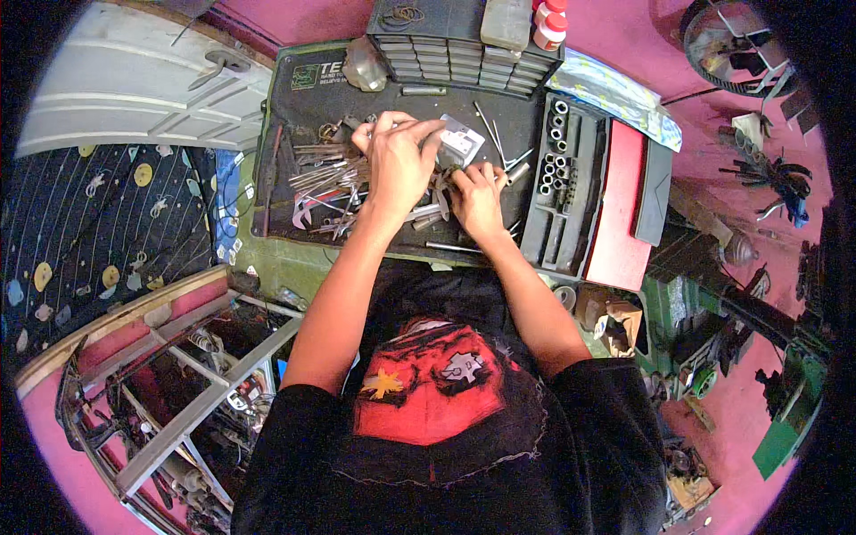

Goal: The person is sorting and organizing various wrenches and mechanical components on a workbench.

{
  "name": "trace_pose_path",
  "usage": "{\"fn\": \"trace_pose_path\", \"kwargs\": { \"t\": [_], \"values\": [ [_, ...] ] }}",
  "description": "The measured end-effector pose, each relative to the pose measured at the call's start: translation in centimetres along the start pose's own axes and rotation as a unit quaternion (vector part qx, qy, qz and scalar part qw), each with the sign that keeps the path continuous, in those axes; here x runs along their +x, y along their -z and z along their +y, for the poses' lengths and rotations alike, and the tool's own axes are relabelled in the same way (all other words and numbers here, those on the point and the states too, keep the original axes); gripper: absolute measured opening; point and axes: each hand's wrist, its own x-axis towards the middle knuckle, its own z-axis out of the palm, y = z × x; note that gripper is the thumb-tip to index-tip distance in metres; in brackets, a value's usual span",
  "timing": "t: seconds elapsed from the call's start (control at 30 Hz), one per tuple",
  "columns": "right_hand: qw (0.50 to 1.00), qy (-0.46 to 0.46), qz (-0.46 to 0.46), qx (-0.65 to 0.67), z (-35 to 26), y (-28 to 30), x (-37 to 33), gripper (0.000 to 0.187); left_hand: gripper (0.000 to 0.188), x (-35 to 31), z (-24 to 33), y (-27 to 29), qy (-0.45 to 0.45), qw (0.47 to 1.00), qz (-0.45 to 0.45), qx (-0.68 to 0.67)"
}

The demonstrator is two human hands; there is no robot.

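Note:
My left hand [398,169] is over the middle of the bench mat, its fingers bent and the thumb close to the index finger. Whatever it may hold is hidden beneath the fingers. My right hand [479,201] is lower and to the right, fingers curled down among metal tools, with its grip hidden. Just beyond both hands lies a small clear-and-white plastic packet [462,143]. Left of my left hand spreads a pile of wrenches and thin metal rods [330,174]. A red-handled tool [303,212] lies at the pile's near left.
A socket tray [560,169] stands right of my hands, beside a red panel [617,201]. At the back is a grey drawer cabinet [464,53] with red-capped bottles [550,31] on top. A metal frame [178,428] stands at lower left.

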Motion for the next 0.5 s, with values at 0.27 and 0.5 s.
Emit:
{"fn": "trace_pose_path", "kwargs": {
  "t": [0.27, 0.5],
  "values": [
    [0.986, 0.047, 0.145, 0.063, -3.3, 3.8, 3.6, 0.033, 0.015, -0.4, 1.1, -0.2, -0.003, 1.000, -0.002, -0.017],
    [0.995, 0.058, 0.071, 0.030, -0.3, 2.0, 1.9, 0.029, 0.016, 0.1, 0.2, -0.5, 0.002, 1.000, -0.015, 0.001]
  ]
}}
